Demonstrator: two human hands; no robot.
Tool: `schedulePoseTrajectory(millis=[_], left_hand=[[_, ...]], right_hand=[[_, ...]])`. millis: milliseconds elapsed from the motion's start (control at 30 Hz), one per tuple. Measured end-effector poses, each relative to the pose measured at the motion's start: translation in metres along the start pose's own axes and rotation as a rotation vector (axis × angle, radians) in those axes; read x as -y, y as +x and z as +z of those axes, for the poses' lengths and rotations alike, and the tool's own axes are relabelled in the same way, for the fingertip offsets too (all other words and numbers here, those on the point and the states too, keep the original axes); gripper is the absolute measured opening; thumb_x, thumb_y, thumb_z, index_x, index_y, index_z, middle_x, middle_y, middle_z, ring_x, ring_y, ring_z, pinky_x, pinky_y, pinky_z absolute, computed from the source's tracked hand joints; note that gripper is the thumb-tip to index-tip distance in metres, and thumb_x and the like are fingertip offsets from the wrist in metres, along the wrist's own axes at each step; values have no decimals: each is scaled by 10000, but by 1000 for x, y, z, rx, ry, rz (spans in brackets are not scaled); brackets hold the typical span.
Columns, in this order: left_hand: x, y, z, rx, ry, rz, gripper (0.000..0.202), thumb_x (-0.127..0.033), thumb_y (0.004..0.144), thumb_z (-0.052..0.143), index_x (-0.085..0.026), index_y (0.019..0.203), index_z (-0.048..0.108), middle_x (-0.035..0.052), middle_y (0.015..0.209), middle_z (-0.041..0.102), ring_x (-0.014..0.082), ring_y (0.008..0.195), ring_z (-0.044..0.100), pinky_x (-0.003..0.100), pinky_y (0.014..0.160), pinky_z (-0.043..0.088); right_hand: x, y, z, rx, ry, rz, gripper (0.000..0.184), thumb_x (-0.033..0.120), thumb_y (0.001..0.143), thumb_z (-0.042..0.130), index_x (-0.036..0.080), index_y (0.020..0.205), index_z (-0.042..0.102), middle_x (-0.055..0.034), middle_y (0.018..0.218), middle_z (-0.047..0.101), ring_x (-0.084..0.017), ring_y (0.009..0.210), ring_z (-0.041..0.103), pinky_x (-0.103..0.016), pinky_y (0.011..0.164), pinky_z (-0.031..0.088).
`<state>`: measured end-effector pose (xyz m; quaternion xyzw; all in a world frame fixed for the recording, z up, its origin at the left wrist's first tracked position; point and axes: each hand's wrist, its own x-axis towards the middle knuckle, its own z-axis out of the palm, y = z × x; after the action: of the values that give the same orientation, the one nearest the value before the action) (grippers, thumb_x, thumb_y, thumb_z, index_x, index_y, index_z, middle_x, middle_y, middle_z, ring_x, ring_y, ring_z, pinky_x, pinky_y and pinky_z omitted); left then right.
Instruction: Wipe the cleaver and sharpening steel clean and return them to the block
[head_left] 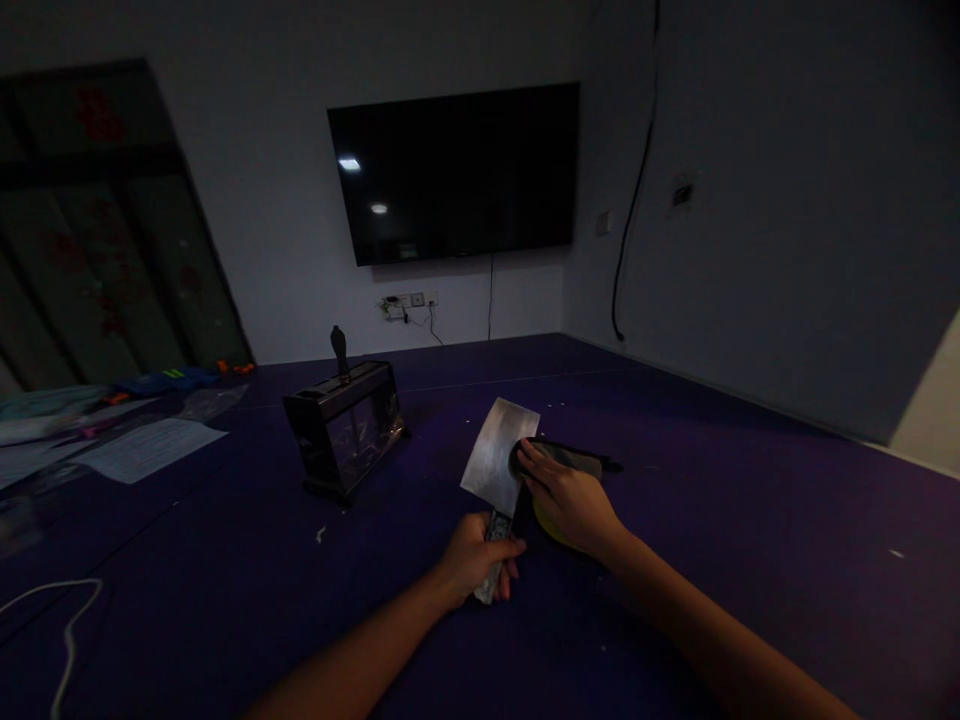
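Note:
My left hand [478,562] is closed around the patterned handle of a cleaver [496,455], its broad metal blade tilted up and away from me. My right hand [566,497] is at the right edge of the blade, fingers bent over a small dark rounded object [516,460] that touches the blade face. What that object is cannot be made out, since the fingers cover most of it. Behind and under the right hand lies a dark, grey-topped thing [583,460] with a yellow edge, partly hidden.
A black box-shaped holder [349,425] with clear sides and a dark handle sticking up stands to the left on the purple surface [420,640]. Paper sheets [154,450] lie farther left. A white cable [71,630] runs at the near left. A television [457,175] hangs on the wall.

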<state>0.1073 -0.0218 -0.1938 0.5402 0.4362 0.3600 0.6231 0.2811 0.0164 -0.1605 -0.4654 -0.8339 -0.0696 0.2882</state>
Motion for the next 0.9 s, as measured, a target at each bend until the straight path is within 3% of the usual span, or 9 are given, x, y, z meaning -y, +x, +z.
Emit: schedulePoseTrajectory(millis=[300, 433, 567, 633, 767, 900], left_hand=[[-7, -3, -2, -103, -57, 51, 448, -536, 589, 670, -138, 693, 493, -16, 451, 536, 87, 300, 451, 181, 313, 304], [-8, -2, -6, -84, -110, 39, 539, -657, 664, 505, -121, 608, 517, 6, 378, 483, 94, 287, 429, 193, 320, 279], [-4, 1, -6, -69, -237, 50, 581, -625, 745, 350, -93, 793, 576, 28, 453, 549, 119, 315, 460, 211, 332, 295], [-2, 1, -4, -110, -228, 134, 533, -581, 752, 396, -95, 895, 560, 25, 518, 586, 116, 331, 466, 215, 345, 314], [-4, -2, -2, -216, -62, 265, 504, -598, 720, 491, -111, 828, 562, 8, 520, 558, 86, 358, 442, 194, 364, 297], [-7, -4, -6, -437, 110, 408, 452, -554, 686, 589, -135, 853, 572, -2, 581, 552, 95, 473, 486, 199, 462, 367]], right_hand=[[18, -3, 0, 128, 153, -198, 450, 208, 843, 396, 222, 1289, 456, -39, 1387, 360, -188, 1110, 534, -309, 908, 453], [23, -4, -6, 170, 203, -250, 459, 191, 832, 412, 251, 1285, 458, -20, 1376, 379, -183, 1118, 528, -320, 926, 441], [22, -5, -7, 111, 225, -255, 429, 194, 845, 391, 231, 1261, 488, -29, 1359, 411, -172, 1156, 494, -317, 952, 421], [19, -6, -6, 36, 232, -227, 413, 206, 853, 382, 209, 1248, 503, -42, 1330, 455, -170, 1171, 479, -315, 960, 414], [15, -6, -3, -156, 314, -59, 377, 263, 868, 374, 206, 1194, 555, -52, 1227, 565, -186, 1134, 517, -332, 949, 421], [7, -1, -2, -320, 613, 188, 359, 363, 849, 404, 181, 1039, 647, -64, 1066, 661, -238, 999, 599, -373, 889, 447]])
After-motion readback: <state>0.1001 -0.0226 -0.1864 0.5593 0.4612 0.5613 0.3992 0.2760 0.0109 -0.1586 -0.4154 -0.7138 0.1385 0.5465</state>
